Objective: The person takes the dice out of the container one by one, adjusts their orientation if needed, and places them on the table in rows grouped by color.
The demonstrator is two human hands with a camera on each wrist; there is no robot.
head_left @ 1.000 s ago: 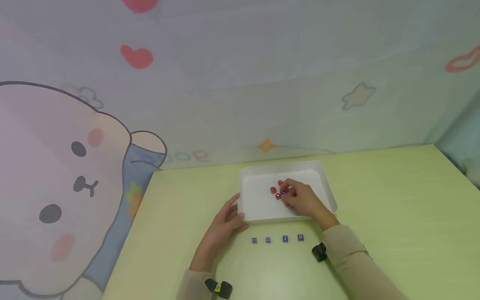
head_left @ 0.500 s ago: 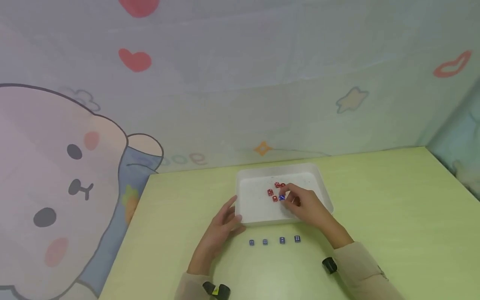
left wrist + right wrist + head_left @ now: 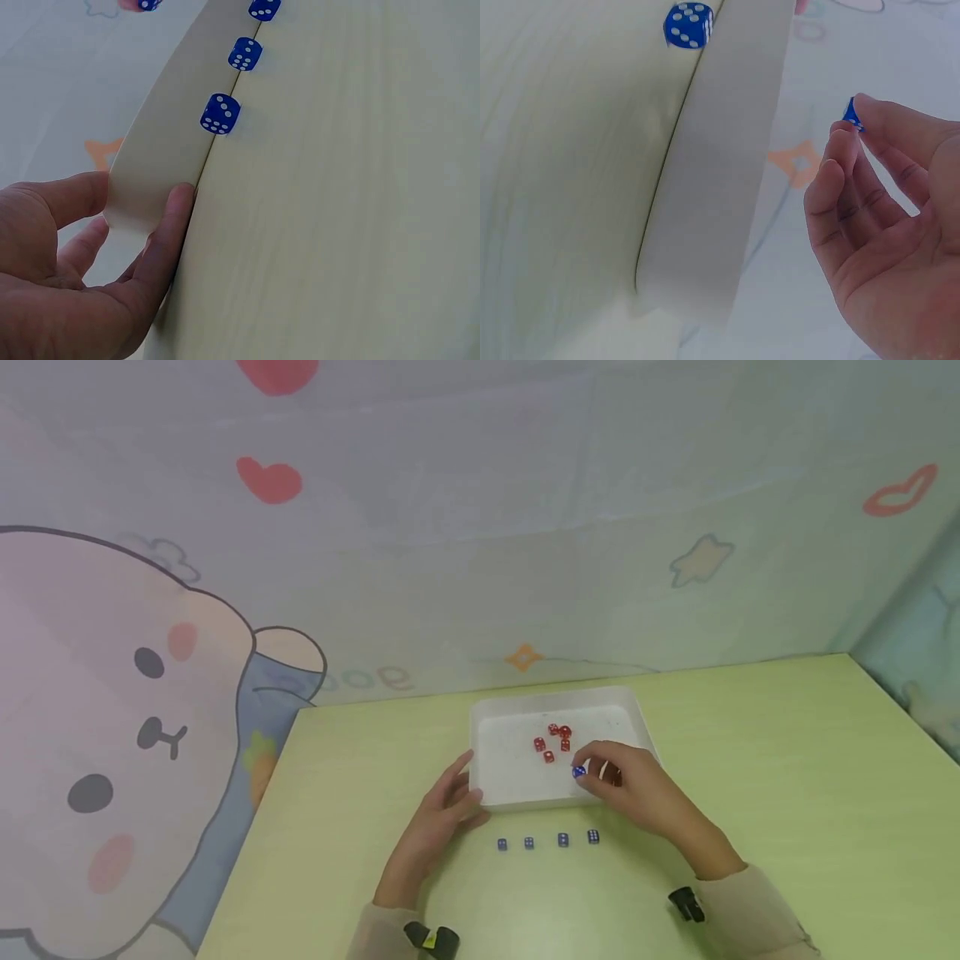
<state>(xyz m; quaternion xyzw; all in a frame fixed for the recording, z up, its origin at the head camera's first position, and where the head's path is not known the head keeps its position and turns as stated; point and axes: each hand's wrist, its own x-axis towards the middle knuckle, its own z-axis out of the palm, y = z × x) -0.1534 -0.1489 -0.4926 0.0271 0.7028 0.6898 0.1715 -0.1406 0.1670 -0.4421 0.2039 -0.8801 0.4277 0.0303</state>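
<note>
My right hand [image 3: 637, 785] pinches a blue die [image 3: 579, 772] between thumb and fingertips, over the near right part of a white tray [image 3: 502, 777]. In the right wrist view the blue die [image 3: 853, 116] shows partly between the fingertips, above the tray wall [image 3: 712, 172]. My left hand [image 3: 442, 814] holds the tray's near left corner. In the left wrist view, the thumb rests at the rim and a finger [image 3: 176, 217] lies along the outer wall. Several red dice [image 3: 549, 757] lie loosely grouped inside the tray.
Several blue dice [image 3: 563, 840] stand spaced in a row on the light green table [image 3: 765, 793], just in front of the tray. A printed cloth [image 3: 480, 543] hangs behind the table's far edge.
My right hand has drawn the blue die away from the red dice, toward the tray's near right side. One more red die is now uncovered. The left hand stays at the corner.
</note>
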